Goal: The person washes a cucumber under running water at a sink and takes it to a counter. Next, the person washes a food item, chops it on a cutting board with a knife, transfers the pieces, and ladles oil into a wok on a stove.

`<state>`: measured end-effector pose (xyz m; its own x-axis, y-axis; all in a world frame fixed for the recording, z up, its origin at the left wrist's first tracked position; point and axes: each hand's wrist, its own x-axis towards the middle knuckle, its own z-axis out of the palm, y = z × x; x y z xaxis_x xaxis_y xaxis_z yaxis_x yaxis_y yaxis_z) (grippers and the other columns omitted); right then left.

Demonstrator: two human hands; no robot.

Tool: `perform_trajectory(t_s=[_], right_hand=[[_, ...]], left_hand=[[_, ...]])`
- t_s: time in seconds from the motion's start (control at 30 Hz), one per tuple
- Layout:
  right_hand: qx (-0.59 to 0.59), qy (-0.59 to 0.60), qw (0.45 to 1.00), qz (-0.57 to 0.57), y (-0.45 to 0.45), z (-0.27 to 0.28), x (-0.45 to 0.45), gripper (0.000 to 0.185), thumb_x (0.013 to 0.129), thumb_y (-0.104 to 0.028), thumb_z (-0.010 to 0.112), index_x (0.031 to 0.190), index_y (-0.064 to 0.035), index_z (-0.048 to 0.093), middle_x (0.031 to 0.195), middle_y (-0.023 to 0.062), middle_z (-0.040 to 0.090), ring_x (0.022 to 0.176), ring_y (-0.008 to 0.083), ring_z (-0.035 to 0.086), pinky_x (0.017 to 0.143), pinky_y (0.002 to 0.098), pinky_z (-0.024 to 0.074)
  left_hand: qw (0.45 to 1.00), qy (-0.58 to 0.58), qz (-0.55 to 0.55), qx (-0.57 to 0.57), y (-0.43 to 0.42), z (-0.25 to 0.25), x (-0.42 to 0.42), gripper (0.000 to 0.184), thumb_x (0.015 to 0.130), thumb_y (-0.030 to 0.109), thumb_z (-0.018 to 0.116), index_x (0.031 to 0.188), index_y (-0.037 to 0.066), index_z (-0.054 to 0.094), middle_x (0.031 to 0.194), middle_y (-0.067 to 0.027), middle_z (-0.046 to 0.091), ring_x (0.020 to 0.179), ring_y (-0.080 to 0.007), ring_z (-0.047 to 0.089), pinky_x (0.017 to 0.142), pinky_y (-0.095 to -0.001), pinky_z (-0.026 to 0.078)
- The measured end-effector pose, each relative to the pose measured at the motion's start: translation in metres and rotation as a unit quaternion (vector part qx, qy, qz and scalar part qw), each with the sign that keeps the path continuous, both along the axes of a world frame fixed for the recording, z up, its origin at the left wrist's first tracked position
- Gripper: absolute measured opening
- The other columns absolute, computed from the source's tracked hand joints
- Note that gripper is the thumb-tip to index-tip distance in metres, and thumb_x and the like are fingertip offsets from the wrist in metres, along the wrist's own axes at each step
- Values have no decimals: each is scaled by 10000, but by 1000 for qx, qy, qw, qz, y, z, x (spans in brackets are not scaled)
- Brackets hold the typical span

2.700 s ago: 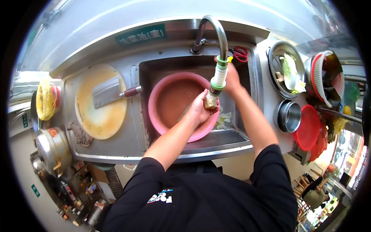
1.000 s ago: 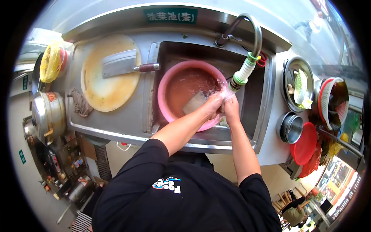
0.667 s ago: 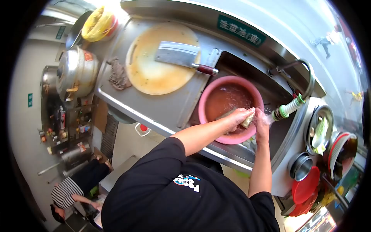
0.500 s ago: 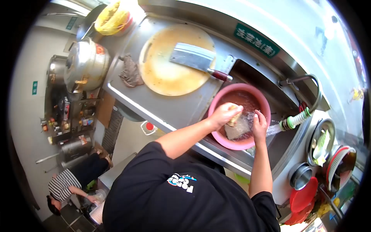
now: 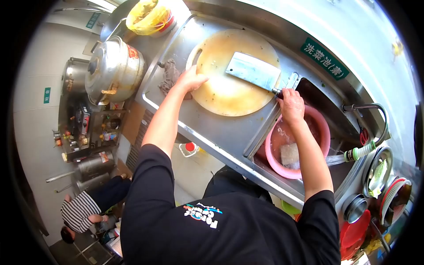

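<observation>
My right hand [image 5: 292,105] is closed around the handle of a cleaver [image 5: 253,70], hiding most of it. The broad blade lies flat over a round, stained cutting board [image 5: 234,99]. At the board's left side, beside its slot, my left hand [image 5: 191,80] rests on the edge with thumb and fingers apart. A crumpled grey-brown rag [image 5: 169,77] lies just left of that hand. Below my right hand, a pink basin [image 5: 324,132] of murky reddish water stands in the sink, partly covered by my forearm. A pale, squarish block [image 5: 290,154] sits in the water.
A flexible faucet [image 5: 360,152] runs water by the basin's right side. Metal bowls [image 5: 354,208] and a red basin [image 5: 354,234] are at right. A large lidded pot [image 5: 115,70] and a yellow-bagged bucket [image 5: 150,20] stand left. Another person [image 5: 81,212] is at lower left.
Both hands have left the basin. The left, which held a tan lump, has gone to the board's left edge; the right has taken hold of the cleaver's handle. The view has shifted.
</observation>
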<state>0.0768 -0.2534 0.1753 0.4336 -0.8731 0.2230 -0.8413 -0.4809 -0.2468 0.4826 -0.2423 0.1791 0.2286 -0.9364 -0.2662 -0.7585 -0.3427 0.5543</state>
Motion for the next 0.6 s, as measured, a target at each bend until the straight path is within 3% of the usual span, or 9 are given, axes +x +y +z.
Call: perform_trajectory(t_s=[0.13,0.3,0.33,0.37,0.43,0.47,0.5,0.53,0.6], right_hand=[[35,-4,999,14,13,1,-19,385,721,-166,728,1048,-61,554,986,119,611,919,298,580,758,405,476],[48,-38,997,35,65,3,-45,354,732,-137,700,1046,-65,554,988,123,615,917,319,580,761,417,473],[74,-26,997,22,73,6,-51,339,735,-126,689,1042,-67,556,978,126,615,905,326,585,760,424,474],[76,-27,996,24,80,7,-54,339,735,-126,689,1042,-67,556,978,126,615,905,326,585,760,424,474],[130,-65,989,2,89,9,-58,322,732,-117,671,1033,-69,568,960,136,616,872,330,601,744,435,479],[169,-70,983,-19,89,13,-60,308,730,-131,681,1012,-57,581,1006,140,624,889,332,614,761,425,488],[171,-71,983,-18,90,15,-59,308,730,-131,681,1012,-57,581,1006,140,624,889,332,614,761,425,488],[188,-109,976,-10,89,14,-56,311,731,-137,689,1010,-48,584,1042,138,625,915,328,615,776,414,490],[235,-168,957,0,85,9,-60,328,733,-150,708,1011,-24,586,1136,126,621,971,307,620,819,383,492]], left_hand=[[983,170,7,67,31,57,-46,498,735,257,688,1132,-27,592,981,-135,683,886,-201,645,788,-335,508],[996,31,32,79,109,40,-84,777,696,377,706,1281,-74,467,988,-152,630,892,-185,604,815,-305,483],[989,84,85,87,124,30,-87,784,691,370,717,1282,-79,466,1001,-159,614,889,-200,609,823,-321,484],[992,64,101,37,136,19,-85,770,693,339,730,1264,-101,459,1013,-170,602,929,-213,608,848,-336,478],[974,-124,133,-133,146,10,-78,675,747,312,722,1215,-111,481,945,-152,611,796,-194,628,696,-321,516],[969,110,210,-70,145,14,-72,664,773,332,704,1215,-105,470,959,-162,608,758,-206,631,621,-316,517],[900,338,275,-4,142,18,-67,654,799,352,687,1215,-98,459,974,-171,605,721,-218,634,547,-311,519],[891,341,297,-23,142,19,-65,529,828,339,675,1107,-79,509,873,-117,613,562,-143,596,400,-244,446],[873,376,309,28,136,23,-58,434,836,331,675,1065,-17,553,812,-86,618,529,-136,583,400,-238,438]])
